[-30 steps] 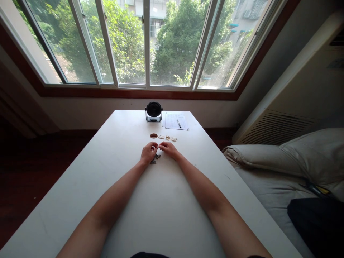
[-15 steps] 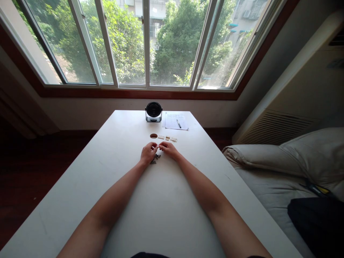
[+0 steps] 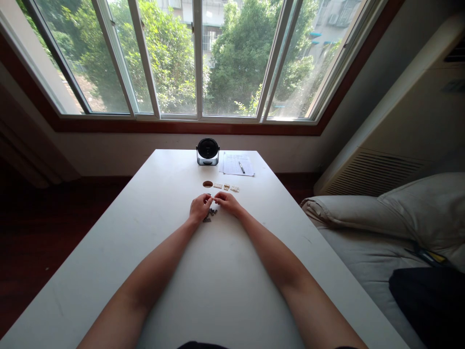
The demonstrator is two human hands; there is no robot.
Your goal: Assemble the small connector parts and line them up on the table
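Note:
Over the far half of the white table, my left hand and my right hand meet with their fingertips close together. Both are closed in a pinch around something small and pale, too tiny to name. Just below the fingers lies a little heap of dark grey small pieces, partly covered by my left hand. Beyond my right hand is a row of small pale and gold dotted cards or sheets: one on the left, one in the middle, another on the right.
A round hole is cut in the tabletop. At the far edge stand a black fan-like device and a paper sheet with a pen on it. A padded grey sofa borders the right side, and a window lies ahead.
My left fingers have shifted slightly and drawn in. Both hands otherwise keep their place, and the objects on the table have not moved.

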